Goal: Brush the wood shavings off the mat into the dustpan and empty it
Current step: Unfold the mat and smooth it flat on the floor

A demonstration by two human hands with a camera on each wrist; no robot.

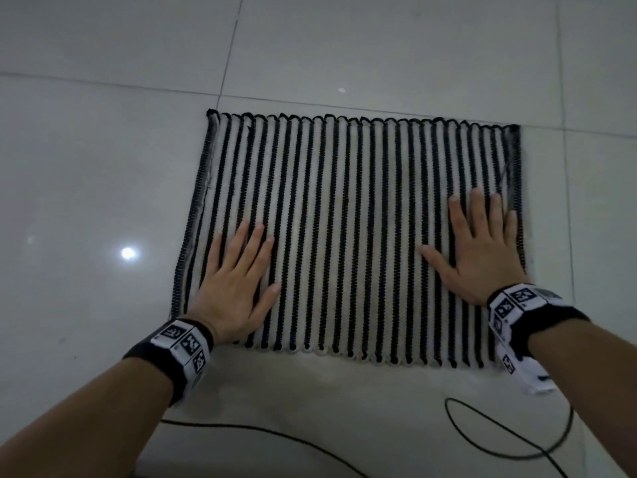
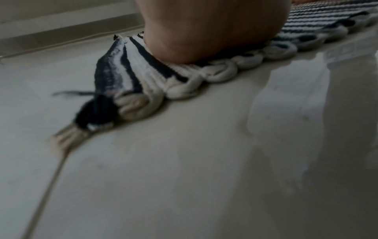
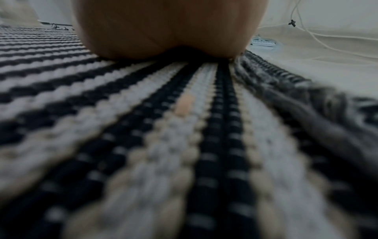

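A black-and-white striped woven mat (image 1: 348,215) lies flat on the tiled floor. My left hand (image 1: 234,281) presses palm-down on its near left part, fingers straight and spread. My right hand (image 1: 479,243) presses flat on its right part near the edge. In the left wrist view the heel of my left hand (image 2: 204,32) sits on the mat's looped fringe (image 2: 184,80). In the right wrist view the heel of my right hand (image 3: 167,30) rests on the mat (image 3: 184,145); a small pale fleck (image 3: 185,105) lies on one stripe. No dustpan, brush or heap of shavings is in view.
Glossy white floor tiles (image 1: 103,167) surround the mat. A thin black cable (image 1: 499,439) loops on the floor close to me, in front of the mat's near edge. White cords (image 3: 319,37) lie on the floor beyond the mat's right side.
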